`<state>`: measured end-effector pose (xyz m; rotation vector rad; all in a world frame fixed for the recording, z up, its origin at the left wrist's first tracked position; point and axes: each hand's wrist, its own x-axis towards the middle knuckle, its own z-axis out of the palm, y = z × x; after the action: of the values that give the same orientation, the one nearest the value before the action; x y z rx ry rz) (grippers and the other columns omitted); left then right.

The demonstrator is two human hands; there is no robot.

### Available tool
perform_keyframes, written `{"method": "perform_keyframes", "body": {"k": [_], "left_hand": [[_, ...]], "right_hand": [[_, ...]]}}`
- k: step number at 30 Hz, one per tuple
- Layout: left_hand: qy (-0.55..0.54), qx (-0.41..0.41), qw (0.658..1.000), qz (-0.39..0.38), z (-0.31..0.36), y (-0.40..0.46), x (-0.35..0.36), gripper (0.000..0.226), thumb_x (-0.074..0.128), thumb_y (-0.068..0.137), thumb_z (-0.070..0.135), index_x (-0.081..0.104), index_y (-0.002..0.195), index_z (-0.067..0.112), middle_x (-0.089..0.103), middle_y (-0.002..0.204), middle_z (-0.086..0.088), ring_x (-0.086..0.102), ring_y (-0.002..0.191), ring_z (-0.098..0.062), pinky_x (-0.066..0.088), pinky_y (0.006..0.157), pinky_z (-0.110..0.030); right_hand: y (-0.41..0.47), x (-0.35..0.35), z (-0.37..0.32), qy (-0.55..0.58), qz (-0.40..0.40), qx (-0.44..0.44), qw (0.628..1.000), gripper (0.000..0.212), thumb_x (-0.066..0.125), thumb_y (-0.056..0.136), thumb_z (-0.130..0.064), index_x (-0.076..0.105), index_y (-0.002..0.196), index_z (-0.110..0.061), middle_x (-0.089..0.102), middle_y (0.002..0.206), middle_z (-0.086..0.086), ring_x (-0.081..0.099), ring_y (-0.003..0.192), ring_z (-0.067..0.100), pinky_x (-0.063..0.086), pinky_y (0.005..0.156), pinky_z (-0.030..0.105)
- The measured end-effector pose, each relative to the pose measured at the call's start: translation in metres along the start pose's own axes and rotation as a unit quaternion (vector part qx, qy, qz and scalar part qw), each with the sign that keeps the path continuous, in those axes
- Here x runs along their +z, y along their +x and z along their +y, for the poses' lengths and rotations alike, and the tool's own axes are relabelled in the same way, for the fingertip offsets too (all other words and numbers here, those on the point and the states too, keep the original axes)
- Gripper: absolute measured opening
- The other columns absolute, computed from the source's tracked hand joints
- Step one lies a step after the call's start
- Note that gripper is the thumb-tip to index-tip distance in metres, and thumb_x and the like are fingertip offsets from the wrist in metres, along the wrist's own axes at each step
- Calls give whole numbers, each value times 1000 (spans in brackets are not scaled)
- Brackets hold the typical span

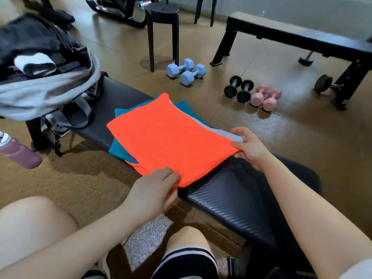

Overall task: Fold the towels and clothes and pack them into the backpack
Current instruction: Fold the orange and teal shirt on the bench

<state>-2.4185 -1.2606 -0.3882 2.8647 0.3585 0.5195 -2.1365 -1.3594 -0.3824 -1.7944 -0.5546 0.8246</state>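
Note:
A folded orange cloth [169, 137] lies on top of a pile on the black padded bench [237, 190]. Under it show a teal cloth [118, 148] and a grey cloth [221, 132]. My left hand [155, 188] pinches the orange cloth's near corner. My right hand [249, 146] grips its right corner, fingers also touching the grey cloth's edge. The grey and black backpack [46, 91] stands open at the bench's far left end, with dark clothes and a white roll [34, 64] inside.
A purple bottle [19, 152] lies on the floor at left. Blue dumbbells [186, 70], black dumbbells [238, 88] and pink dumbbells [265, 96] sit on the floor beyond the bench. A black stool [163, 33] and a second bench [298, 39] stand farther back. My knees are in the foreground.

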Motion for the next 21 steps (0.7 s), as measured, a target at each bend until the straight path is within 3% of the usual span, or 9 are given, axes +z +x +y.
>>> {"method": "perform_keyframes", "body": {"k": [3,5,8,10,12,14,17,19,21], "left_hand": [[-33,-13,999,34,6,-13,-3,20,42,79,31,48,97,26,64,92,5,55,82,-11,48,55,-24],[-38,-17,998,52,10,-20,-3,21,43,79,30,51,97,25,66,92,5,51,84,-8,46,60,-22],[-51,-35,997,45,15,-28,0,23,44,81,32,59,95,22,67,85,6,56,81,-9,48,58,-21],[-88,-67,993,42,18,-31,0,30,43,81,37,66,93,21,69,80,8,60,75,-9,47,60,-22],[-153,-108,981,42,22,-33,-3,35,44,79,43,69,91,23,68,74,10,58,72,-7,43,60,-20],[-249,-161,954,45,27,-33,-10,24,51,76,45,68,84,29,65,65,14,57,64,-3,40,57,-16],[-441,-230,865,58,28,-27,-20,20,59,66,44,67,74,27,64,61,10,53,56,-1,41,57,-16],[-474,-235,846,63,21,-23,-29,29,57,61,48,66,79,26,61,60,10,52,56,-4,41,58,-20],[-457,-255,848,81,9,-16,-38,26,59,60,46,64,77,27,57,57,11,47,54,-3,38,55,-20]], "right_hand": [[-21,-10,1,60,-17,-43,997,34,44,88,13,65,89,-14,60,75,1,51,51,3,43,46,11],[-34,-13,5,22,-35,-58,997,30,47,85,14,66,84,-9,63,79,3,54,58,5,45,57,13],[-52,-17,11,-103,-67,-66,990,25,61,80,10,67,95,-10,63,92,8,59,73,7,44,75,13],[-56,-19,15,-250,-52,-109,961,29,61,78,10,68,100,-7,59,91,3,60,78,2,38,72,3],[-54,-21,17,-332,-10,-168,928,24,63,78,6,71,95,-9,55,95,2,57,88,14,34,71,1],[-54,-23,11,-279,10,-179,943,14,68,80,-2,71,86,-14,52,105,1,51,96,12,33,75,2],[-53,-24,-4,-96,-9,-148,984,11,72,70,-17,68,78,-10,53,121,-5,51,108,7,36,93,17],[-42,-20,-15,-9,-35,-141,989,35,75,58,-28,65,81,-3,63,102,3,58,88,14,42,84,26],[-29,-8,-28,36,-52,-140,988,30,75,63,-25,60,77,-3,63,74,4,56,68,14,44,68,24]]}}
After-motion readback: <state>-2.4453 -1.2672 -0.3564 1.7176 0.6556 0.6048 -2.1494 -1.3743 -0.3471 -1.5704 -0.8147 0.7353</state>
